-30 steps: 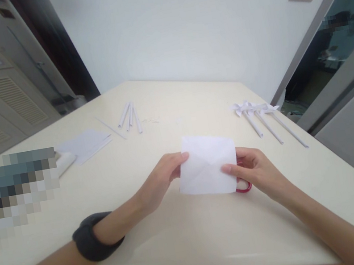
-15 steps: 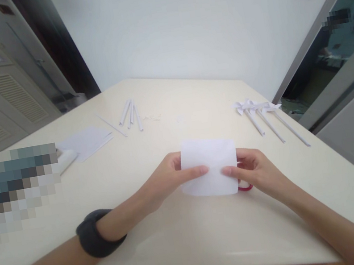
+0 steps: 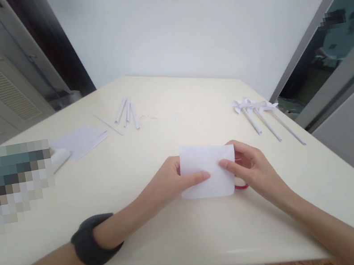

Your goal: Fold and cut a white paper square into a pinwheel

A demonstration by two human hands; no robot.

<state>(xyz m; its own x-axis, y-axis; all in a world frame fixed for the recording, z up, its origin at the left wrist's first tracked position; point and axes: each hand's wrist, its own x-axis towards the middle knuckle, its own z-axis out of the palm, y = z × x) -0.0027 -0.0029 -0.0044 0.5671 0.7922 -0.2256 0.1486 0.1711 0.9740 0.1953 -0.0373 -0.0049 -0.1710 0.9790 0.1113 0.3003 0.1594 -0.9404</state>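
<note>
A white sheet of paper is held up just over the table's near part, between both hands. My left hand grips its left side, thumb flat on the front and the other fingers behind. On the right edge my right hand pinches the sheet the same way, its thumb near the middle. Behind the paper's lower right corner shows a red loop, which looks like a scissors handle; most of it is hidden by the paper and fingers.
Paper pinwheels with rolled sticks lie at the right of the white table. Several rolled paper tubes, a thin stick and flat paper sheets lie to the left. Small paper scraps sit near the tubes.
My right thumb and fingers have shifted slightly up along the paper's right side. The paper has tilted a little, and the whole view has moved slightly.
</note>
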